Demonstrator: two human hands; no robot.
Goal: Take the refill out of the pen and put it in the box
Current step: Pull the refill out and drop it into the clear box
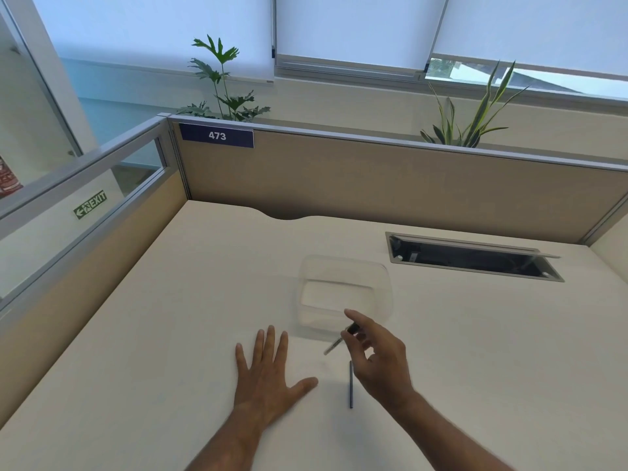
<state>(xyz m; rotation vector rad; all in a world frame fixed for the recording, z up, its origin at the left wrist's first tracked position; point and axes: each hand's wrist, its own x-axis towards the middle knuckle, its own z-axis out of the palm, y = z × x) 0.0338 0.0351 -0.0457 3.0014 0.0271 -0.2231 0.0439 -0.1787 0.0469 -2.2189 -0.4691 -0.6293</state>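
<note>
- I am looking down on a pale cream surface [170, 317] inside an office cubicle, with tan partition walls running along its left and far edges.
- Nearest to me, my left hand [268, 372] is lying flat on the surface, palm down, fingers straight and spread, holding nothing.
- Just to its right, a thin dark refill [351, 385] is lying on the surface, pointing roughly away from me, between my two hands and touching neither.
- My right hand [377, 355] is hovering above the surface, its thumb and fingers pinching the pen [341, 338]; the forefinger is sticking out forward over the near rim of the box.
- The pen is slanting, its dark end up in my fingers and its clear end dipping down to the left, just short of the box.
- Beyond the hands, a clear plastic box [345, 266] is standing open on the surface; I am seeing nothing inside it.
- Farther right, a cable hatch [475, 260] is sitting open in the surface.
- On the far partition a blue tag [216, 135] is reading 473, and a green exit sign [90, 204] is showing at left.
- Behind the partition two plants [224, 86] are standing under drawn window blinds [356, 25].
</note>
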